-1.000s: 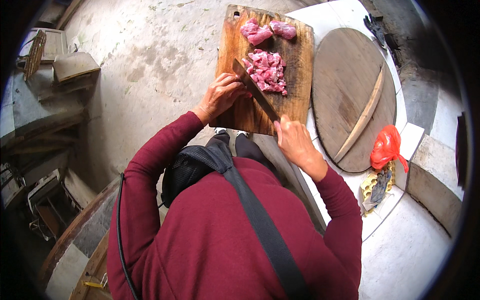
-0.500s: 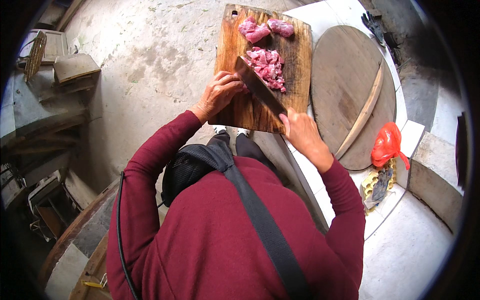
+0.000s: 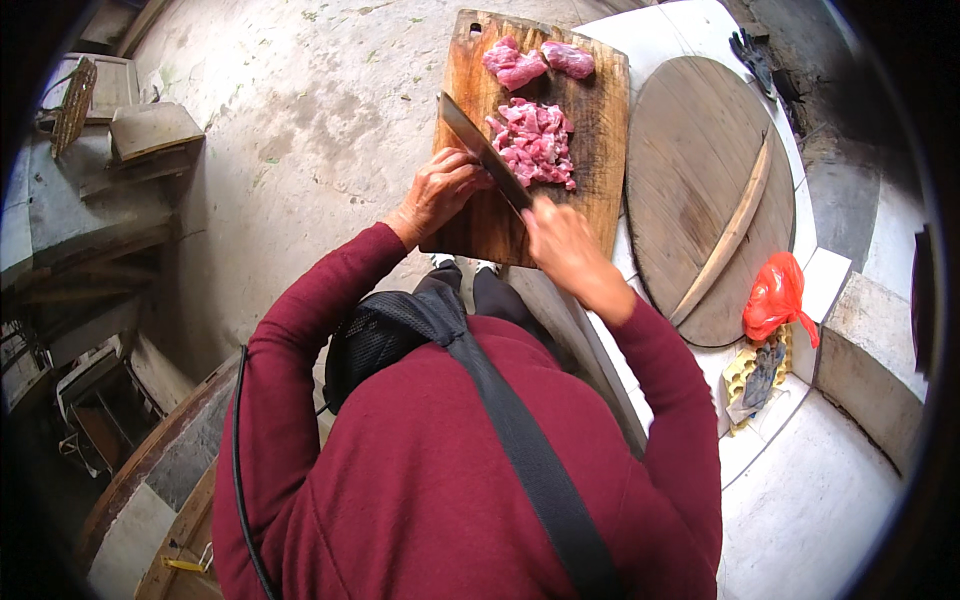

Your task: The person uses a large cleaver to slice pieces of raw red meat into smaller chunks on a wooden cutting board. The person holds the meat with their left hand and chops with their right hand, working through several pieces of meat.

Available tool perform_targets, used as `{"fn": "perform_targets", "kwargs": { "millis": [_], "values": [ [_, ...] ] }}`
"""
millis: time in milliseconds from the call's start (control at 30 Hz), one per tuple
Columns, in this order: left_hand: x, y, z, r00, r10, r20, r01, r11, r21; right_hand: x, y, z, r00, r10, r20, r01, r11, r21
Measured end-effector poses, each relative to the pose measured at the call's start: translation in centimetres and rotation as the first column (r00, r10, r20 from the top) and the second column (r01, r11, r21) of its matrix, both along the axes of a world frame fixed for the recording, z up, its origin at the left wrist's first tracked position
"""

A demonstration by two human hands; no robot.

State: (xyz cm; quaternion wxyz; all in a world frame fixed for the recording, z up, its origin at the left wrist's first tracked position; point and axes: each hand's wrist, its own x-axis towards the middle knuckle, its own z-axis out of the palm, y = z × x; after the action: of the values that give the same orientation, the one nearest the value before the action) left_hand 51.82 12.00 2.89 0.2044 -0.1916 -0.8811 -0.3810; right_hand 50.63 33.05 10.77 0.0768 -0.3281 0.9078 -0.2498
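Observation:
My right hand (image 3: pixel 570 248) is closed round the handle of a cleaver (image 3: pixel 478 143). The broad dark blade slants up and left, its upper end reaching the left edge of a wooden cutting board (image 3: pixel 585 205). Close against the blade, my left hand (image 3: pixel 445 190) has its fingers bent together on a piece of meat (image 3: pixel 484 179); only a little pink shows at the fingertips. Right of the blade lies a heap of cut raw meat (image 3: pixel 535 145). Two larger chunks of meat (image 3: pixel 515 65) rest near the board's far end.
A round wooden lid (image 3: pixel 690 190) with a curved handle lies on the white tiled counter (image 3: pixel 650 25) to the right. Beyond it are a red plastic bag (image 3: pixel 775 295), a yellow egg tray (image 3: pixel 742 375) and dark gloves (image 3: pixel 755 60). Wooden boards (image 3: pixel 150 135) are stacked at far left.
The cleaver has moved up and left, away from the heap, and my right hand has gone with it. My left hand stays nearly in place, fingers still bent.

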Motion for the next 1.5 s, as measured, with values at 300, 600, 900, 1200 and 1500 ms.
{"fn": "perform_targets", "kwargs": {
  "millis": [300, 600, 900, 1200, 1500],
  "values": [
    [0.0, -1.1, -0.3, 0.994, -0.086, 0.067, 0.084, 0.996, 0.035, -2.7, 1.2, -0.1, 0.989, 0.000, 0.146, -0.025, 0.985, 0.171],
    [-3.7, 1.1, -0.4, 0.999, -0.045, 0.000, 0.045, 0.999, 0.001, -1.7, 3.3, 2.7, 0.989, -0.147, -0.027, 0.149, 0.955, 0.258],
    [-3.1, 1.2, -0.9, 0.998, -0.033, 0.049, 0.030, 0.998, 0.061, -1.3, 4.0, 2.2, 0.982, -0.066, 0.178, 0.025, 0.975, 0.221],
    [-2.8, 0.7, -1.3, 0.991, -0.116, -0.062, 0.111, 0.991, -0.080, -2.6, 0.4, -0.3, 0.980, 0.024, -0.198, -0.020, 1.000, 0.022],
    [-2.8, 0.8, -1.0, 0.995, -0.099, -0.014, 0.099, 0.995, -0.013, -0.1, 5.4, 4.5, 0.997, -0.071, 0.038, 0.056, 0.952, 0.302]
  ]
}}
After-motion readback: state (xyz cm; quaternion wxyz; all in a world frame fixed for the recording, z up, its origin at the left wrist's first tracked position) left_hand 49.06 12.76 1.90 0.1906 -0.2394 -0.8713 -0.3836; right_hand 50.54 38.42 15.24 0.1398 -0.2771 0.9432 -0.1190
